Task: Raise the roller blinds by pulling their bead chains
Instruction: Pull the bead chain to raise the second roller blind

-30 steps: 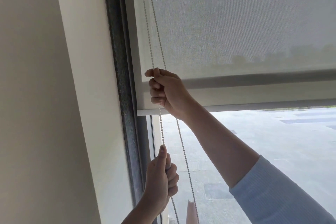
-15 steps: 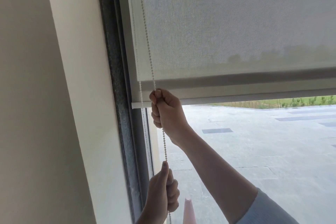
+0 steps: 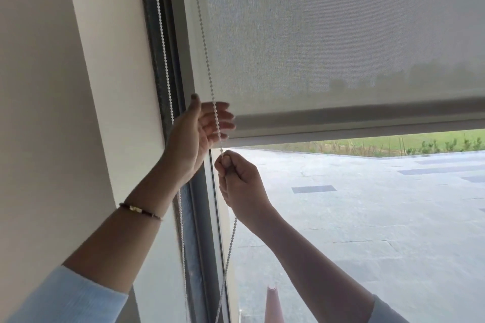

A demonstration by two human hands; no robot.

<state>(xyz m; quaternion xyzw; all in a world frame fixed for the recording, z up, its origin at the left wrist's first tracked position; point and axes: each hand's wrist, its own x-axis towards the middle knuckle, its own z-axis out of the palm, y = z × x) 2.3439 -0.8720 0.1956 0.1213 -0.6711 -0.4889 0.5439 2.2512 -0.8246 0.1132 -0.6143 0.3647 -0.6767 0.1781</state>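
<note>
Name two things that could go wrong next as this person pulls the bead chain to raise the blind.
The left hand is open around the bead chain and may miss its grip. Only the right hand grips the chain, so the roller blind might slip down if that fist loosens.

light source: daylight coming in through the window (image 3: 367,217), backlighting the scene
blind (image 3: 341,34): fabric glowing, diffusing light
wall (image 3: 39,86): sitting dimmer, in soft shade
blur: left hand (image 3: 199,131) fingers smearing
edges: frame lines bowing slightly
</note>
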